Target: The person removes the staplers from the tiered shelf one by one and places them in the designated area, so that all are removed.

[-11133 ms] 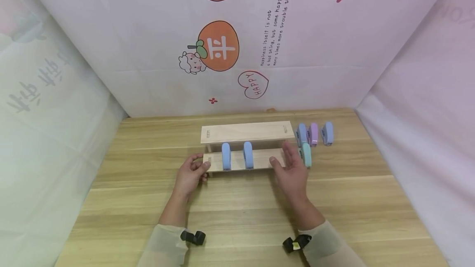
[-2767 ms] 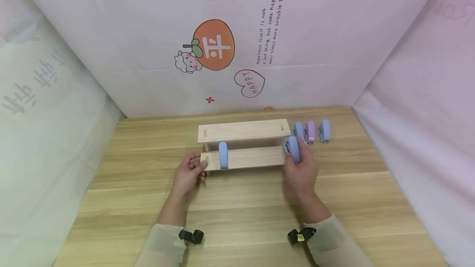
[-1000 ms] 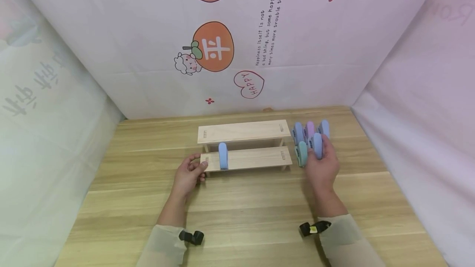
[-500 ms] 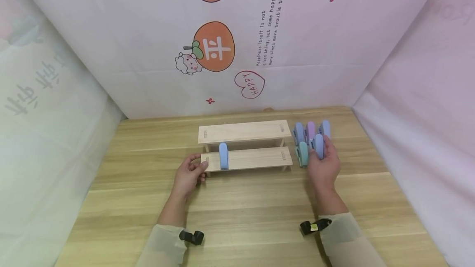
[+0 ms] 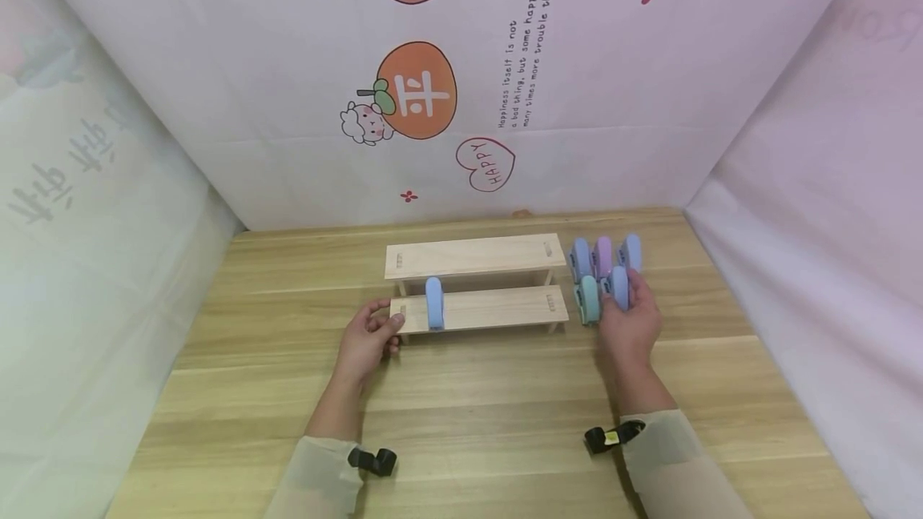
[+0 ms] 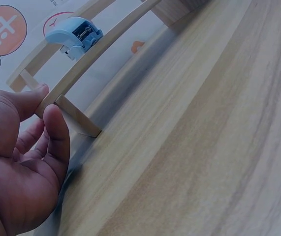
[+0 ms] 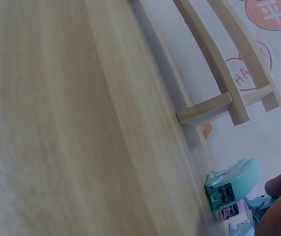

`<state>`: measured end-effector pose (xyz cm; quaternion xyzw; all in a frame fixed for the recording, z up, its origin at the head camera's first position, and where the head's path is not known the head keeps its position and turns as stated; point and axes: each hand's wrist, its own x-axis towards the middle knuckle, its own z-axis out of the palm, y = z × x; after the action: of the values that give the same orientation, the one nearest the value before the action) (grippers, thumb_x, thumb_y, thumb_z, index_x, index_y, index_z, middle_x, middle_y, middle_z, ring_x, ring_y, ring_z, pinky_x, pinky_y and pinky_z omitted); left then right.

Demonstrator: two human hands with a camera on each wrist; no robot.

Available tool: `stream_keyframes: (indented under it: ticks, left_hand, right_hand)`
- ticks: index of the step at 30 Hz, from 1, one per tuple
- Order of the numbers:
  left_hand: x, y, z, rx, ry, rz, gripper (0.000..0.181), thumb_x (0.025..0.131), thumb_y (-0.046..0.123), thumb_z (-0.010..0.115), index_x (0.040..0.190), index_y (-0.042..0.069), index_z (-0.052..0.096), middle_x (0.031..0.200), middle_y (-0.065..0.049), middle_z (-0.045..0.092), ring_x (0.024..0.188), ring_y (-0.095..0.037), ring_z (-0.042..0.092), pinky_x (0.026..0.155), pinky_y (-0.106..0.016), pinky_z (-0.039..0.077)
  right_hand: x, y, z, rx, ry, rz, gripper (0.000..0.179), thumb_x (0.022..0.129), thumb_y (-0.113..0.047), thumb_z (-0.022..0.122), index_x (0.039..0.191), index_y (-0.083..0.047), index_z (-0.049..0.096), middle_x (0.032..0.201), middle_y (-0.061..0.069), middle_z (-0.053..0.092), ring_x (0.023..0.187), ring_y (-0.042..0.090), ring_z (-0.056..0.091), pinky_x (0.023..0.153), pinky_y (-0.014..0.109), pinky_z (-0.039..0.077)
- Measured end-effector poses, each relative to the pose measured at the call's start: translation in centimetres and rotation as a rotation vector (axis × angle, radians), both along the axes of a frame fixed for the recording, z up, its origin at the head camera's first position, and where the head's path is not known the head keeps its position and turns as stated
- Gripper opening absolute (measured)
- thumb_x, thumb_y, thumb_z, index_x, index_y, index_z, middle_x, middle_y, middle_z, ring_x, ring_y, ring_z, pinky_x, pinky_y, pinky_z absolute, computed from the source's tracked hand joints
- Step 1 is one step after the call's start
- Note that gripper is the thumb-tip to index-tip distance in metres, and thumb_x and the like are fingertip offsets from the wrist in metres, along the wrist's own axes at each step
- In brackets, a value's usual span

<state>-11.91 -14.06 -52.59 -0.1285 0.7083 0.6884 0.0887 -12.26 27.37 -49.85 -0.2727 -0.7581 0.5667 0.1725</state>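
Observation:
My left hand (image 5: pixel 366 340) pinches the left end of the front board of a two-step wooden rack (image 5: pixel 497 308), thumb on top and fingers beneath. One light-blue stapler (image 5: pixel 434 303) stands upright on that board, nearer its left end. To the right of the rack, my right hand (image 5: pixel 630 331) grips another blue stapler (image 5: pixel 618 288) between thumb and fingers, low beside a green stapler (image 5: pixel 589 299). Whether the gripped stapler touches the table cannot be seen. In the right wrist view the fingers largely hide it, behind the green stapler (image 7: pixel 234 185).
Behind the green and gripped staplers stand a blue stapler (image 5: pixel 580 259), a purple stapler (image 5: pixel 602 256) and, farther right, another blue stapler (image 5: pixel 631 251). The rack's back board (image 5: pixel 476 255) bears nothing. A printed cloth (image 5: pixel 591 102) walls off the table's back and sides.
Eleven seconds ago two blue staplers stood on the front board. My right hand has since carried one rightward to beside the green stapler, lowering it slightly in the last second. My left hand stays put.

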Motion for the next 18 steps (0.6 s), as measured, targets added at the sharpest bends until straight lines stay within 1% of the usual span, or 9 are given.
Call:
stream_keyframes:
  ticks: [3, 7, 11, 18]
  left_hand:
    - [0.09, -0.02, 0.14, 0.001, 0.013, -0.005, 0.060, 0.093, 0.031, 0.081, 0.145, 0.016, 0.054, 0.096, -0.010, 0.067, 0.073, -0.017, 0.064, 0.066, -0.029, 0.060]
    - [0.02, -0.05, 0.00, -0.004, 0.020, -0.010, 0.061, 0.093, 0.032, 0.081, 0.145, 0.015, 0.054, 0.098, -0.011, 0.067, 0.074, -0.018, 0.064, 0.066, -0.029, 0.061]
    - [-0.03, -0.05, -0.13, -0.005, 0.017, 0.001, 0.059, 0.092, 0.033, 0.082, 0.142, 0.017, 0.056, 0.097, -0.009, 0.068, 0.074, -0.018, 0.064, 0.066, -0.029, 0.061]
    - [-0.05, 0.01, -0.06, 0.003, 0.010, 0.015, 0.052, 0.093, 0.030, 0.081, 0.139, 0.020, 0.058, 0.098, -0.012, 0.069, 0.074, -0.020, 0.065, 0.067, -0.032, 0.062]
  right_hand:
    - [-0.06, 0.03, -0.14, -0.015, -0.010, -0.006, 0.064, 0.096, -0.002, 0.067, 0.155, -0.017, 0.048, 0.157, 0.010, 0.046, 0.146, 0.023, 0.043, 0.122, 0.038, 0.034]
    - [-0.15, 0.11, -0.46, -0.036, -0.033, -0.002, 0.064, 0.096, -0.002, 0.066, 0.155, -0.017, 0.048, 0.156, 0.010, 0.047, 0.146, 0.022, 0.043, 0.122, 0.037, 0.033]
    - [-0.25, 0.27, -0.64, -0.028, -0.077, 0.020, 0.065, 0.097, -0.003, 0.065, 0.157, -0.019, 0.046, 0.158, 0.008, 0.045, 0.147, 0.021, 0.040, 0.123, 0.037, 0.031]
    - [-0.42, 0.45, -0.80, -0.062, -0.132, 0.042, 0.066, 0.099, -0.004, 0.062, 0.159, -0.023, 0.042, 0.162, 0.004, 0.039, 0.150, 0.018, 0.034, 0.125, 0.038, 0.027]
